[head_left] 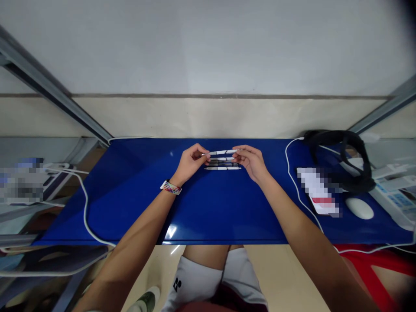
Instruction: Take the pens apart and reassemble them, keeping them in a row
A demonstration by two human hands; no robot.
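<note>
Both of my hands meet over the middle of a blue table (136,203). Between them I hold a white pen (222,152) level, my left hand (190,163) pinching its left end and my right hand (251,161) pinching its right end. Just below it, three more pens (223,164) lie side by side on the table, parallel to the held one. A multicoloured band sits on my left wrist.
A white cable (85,208) runs along the table's left edge and another curves down the right side. At the right lie a black strap (341,147), a white mouse (359,208), a blurred card and a calculator (393,197). Metal frame bars rise at both sides.
</note>
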